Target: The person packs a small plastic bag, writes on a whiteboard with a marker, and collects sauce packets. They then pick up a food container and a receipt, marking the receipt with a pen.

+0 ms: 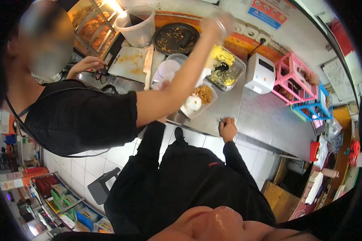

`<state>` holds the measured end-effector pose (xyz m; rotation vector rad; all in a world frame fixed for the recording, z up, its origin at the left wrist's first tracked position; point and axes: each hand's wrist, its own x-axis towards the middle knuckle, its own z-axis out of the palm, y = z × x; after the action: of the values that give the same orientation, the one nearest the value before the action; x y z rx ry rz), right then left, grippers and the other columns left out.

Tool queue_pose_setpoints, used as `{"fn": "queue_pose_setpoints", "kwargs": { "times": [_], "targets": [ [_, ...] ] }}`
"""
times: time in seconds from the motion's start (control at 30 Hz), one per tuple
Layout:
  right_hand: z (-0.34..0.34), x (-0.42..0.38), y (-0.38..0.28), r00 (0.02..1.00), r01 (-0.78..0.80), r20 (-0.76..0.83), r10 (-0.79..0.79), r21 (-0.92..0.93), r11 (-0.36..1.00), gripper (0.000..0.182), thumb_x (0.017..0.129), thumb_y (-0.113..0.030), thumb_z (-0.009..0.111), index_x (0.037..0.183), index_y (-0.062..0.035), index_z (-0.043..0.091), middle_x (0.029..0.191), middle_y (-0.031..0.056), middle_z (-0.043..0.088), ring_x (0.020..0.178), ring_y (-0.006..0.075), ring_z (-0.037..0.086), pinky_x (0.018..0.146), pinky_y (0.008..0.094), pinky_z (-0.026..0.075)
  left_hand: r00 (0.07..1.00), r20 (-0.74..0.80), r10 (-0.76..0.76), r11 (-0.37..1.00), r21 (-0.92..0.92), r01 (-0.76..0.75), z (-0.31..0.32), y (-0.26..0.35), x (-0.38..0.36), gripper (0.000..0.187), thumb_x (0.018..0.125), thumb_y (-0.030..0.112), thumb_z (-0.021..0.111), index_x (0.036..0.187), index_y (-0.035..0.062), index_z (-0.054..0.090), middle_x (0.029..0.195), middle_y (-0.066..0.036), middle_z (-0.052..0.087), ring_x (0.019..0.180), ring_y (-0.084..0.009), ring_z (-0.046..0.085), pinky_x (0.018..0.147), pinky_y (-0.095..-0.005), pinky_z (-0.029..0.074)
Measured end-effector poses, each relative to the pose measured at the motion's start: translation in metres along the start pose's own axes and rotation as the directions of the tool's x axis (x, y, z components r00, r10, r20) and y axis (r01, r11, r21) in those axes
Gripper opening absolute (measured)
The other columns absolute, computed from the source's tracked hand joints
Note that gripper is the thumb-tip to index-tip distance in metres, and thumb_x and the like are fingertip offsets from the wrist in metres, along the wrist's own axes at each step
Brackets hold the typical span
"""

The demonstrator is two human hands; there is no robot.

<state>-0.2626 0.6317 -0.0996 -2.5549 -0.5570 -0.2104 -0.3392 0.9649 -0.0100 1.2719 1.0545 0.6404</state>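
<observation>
A small dark object [222,120], too small to identify, sits in the person's right hand [228,129], fingers curled round it on the table [265,116], right of the box [208,105] and nearer the edge; a loose grip could let it slip off. The left hand [162,119], left of the box, is mostly hidden, so its grip cannot be told. The box (rice [193,103] inside) could tip if the co-worker's arm [169,96], reaching across, knocked it. Beyond the box, a bump could jog the tray [241,75].
</observation>
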Motion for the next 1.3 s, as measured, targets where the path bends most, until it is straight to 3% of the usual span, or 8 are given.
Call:
{"fn": "queue_pose_setpoints", "kwargs": {
  "times": [0.03, 0.1, 0.2, 0.27, 0.37, 0.63, 1.17, 1.3],
  "targets": [
    [0.002, -0.002, 0.003, 1.000, -0.020, 0.013, 0.020, 0.000, 1.000, 0.017, 0.072, -0.022, 0.066, 0.082, -0.0126, 0.056, 0.083, 0.0086, 0.054, 0.066, 0.0304, 0.058, 0.057, 0.0404, 0.047, 0.916, 0.141, 0.377, 0.841, -0.466, -0.275, 0.015, -0.015, -0.044, 0.036, 0.081, 0.007, 0.067, 0.113, 0.0037, 0.052, 0.112, -0.012, 0.056, 0.095, -0.0214, 0.060, 0.076, -0.0338, 0.054],
    [0.010, 0.005, 0.013, 0.978, -0.175, 0.148, 0.148, 0.194, 0.965, 0.022, 0.076, -0.027, 0.066, 0.090, -0.0120, 0.059, 0.086, 0.0084, 0.059, 0.067, 0.0265, 0.058, 0.057, 0.0371, 0.046, 0.981, 0.191, -0.020, 0.794, -0.594, 0.132, 0.026, 0.011, -0.112, 0.043, 0.080, 0.001, 0.066, 0.118, 0.0055, 0.047, 0.113, -0.011, 0.052, 0.102, -0.0214, 0.056, 0.080, -0.0351, 0.052],
    [-0.045, 0.024, -0.036, 0.862, -0.449, 0.501, 0.073, 0.689, 0.569, 0.037, 0.086, -0.035, 0.060, 0.108, -0.0063, 0.060, 0.088, 0.0056, 0.065, 0.075, 0.0134, 0.059, 0.065, 0.0292, 0.045, 0.963, 0.215, 0.163, 0.792, -0.611, 0.002, 0.039, 0.036, -0.165, 0.055, 0.083, -0.006, 0.059, 0.128, 0.0055, 0.029, 0.110, -0.014, 0.053, 0.109, -0.0260, 0.053, 0.090, -0.0417, 0.049],
    [-0.121, 0.022, -0.101, 0.872, -0.410, 0.460, -0.169, 0.873, 0.264, 0.034, 0.089, -0.025, 0.060, 0.110, 0.0007, 0.058, 0.089, 0.0028, 0.064, 0.082, 0.0086, 0.057, 0.071, 0.0248, 0.045, 0.930, 0.216, 0.297, 0.774, -0.625, -0.102, 0.049, 0.060, -0.192, 0.054, 0.083, -0.006, 0.058, 0.127, 0.0057, 0.029, 0.112, -0.016, 0.052, 0.109, -0.0255, 0.053, 0.090, -0.0396, 0.048],
    [-0.176, 0.016, -0.158, 0.974, -0.204, 0.215, -0.071, 0.970, 0.132, 0.027, 0.087, -0.014, 0.063, 0.106, 0.0038, 0.057, 0.092, 0.0052, 0.064, 0.085, 0.0081, 0.057, 0.074, 0.0238, 0.045, 0.838, 0.197, 0.509, 0.698, -0.664, -0.268, 0.058, 0.072, -0.219, 0.050, 0.083, -0.008, 0.058, 0.123, 0.0059, 0.031, 0.116, -0.021, 0.052, 0.109, -0.0243, 0.053, 0.089, -0.0350, 0.048],
    [-0.250, 0.025, -0.161, 0.994, 0.097, -0.103, 0.034, 0.985, 0.141, 0.011, 0.089, -0.008, 0.058, 0.094, 0.0002, 0.054, 0.086, 0.0061, 0.065, 0.076, 0.0054, 0.058, 0.066, 0.0185, 0.044, 0.680, 0.478, 0.556, 0.751, -0.640, -0.165, 0.039, 0.094, -0.269, 0.052, 0.081, -0.013, 0.055, 0.125, 0.0017, 0.031, 0.120, -0.029, 0.051, 0.105, -0.0213, 0.057, 0.084, -0.0278, 0.048],
    [-0.245, 0.048, -0.185, 0.993, 0.034, 0.007, -0.121, 0.944, 0.329, 0.011, 0.089, -0.012, 0.059, 0.094, -0.0018, 0.059, 0.074, 0.0009, 0.063, 0.061, -0.0005, 0.052, 0.048, 0.0160, 0.035, 0.427, 0.718, 0.551, 0.826, -0.541, -0.156, 0.007, 0.135, -0.253, 0.059, 0.081, -0.014, 0.053, 0.136, -0.0038, 0.035, 0.133, -0.016, 0.043, 0.115, -0.0195, 0.052, 0.089, -0.0248, 0.045],
    [-0.169, 0.105, -0.168, 0.994, 0.043, 0.015, -0.109, 0.861, 0.508, 0.023, 0.092, -0.022, 0.054, 0.091, -0.0010, 0.063, 0.070, 0.0035, 0.062, 0.064, 0.0097, 0.057, 0.053, 0.0258, 0.041, 0.461, 0.671, 0.581, 0.804, -0.561, -0.197, -0.008, 0.147, -0.234, 0.063, 0.081, -0.015, 0.053, 0.138, -0.0047, 0.030, 0.127, -0.015, 0.049, 0.110, -0.0194, 0.055, 0.089, -0.0257, 0.044]
  ]
}}
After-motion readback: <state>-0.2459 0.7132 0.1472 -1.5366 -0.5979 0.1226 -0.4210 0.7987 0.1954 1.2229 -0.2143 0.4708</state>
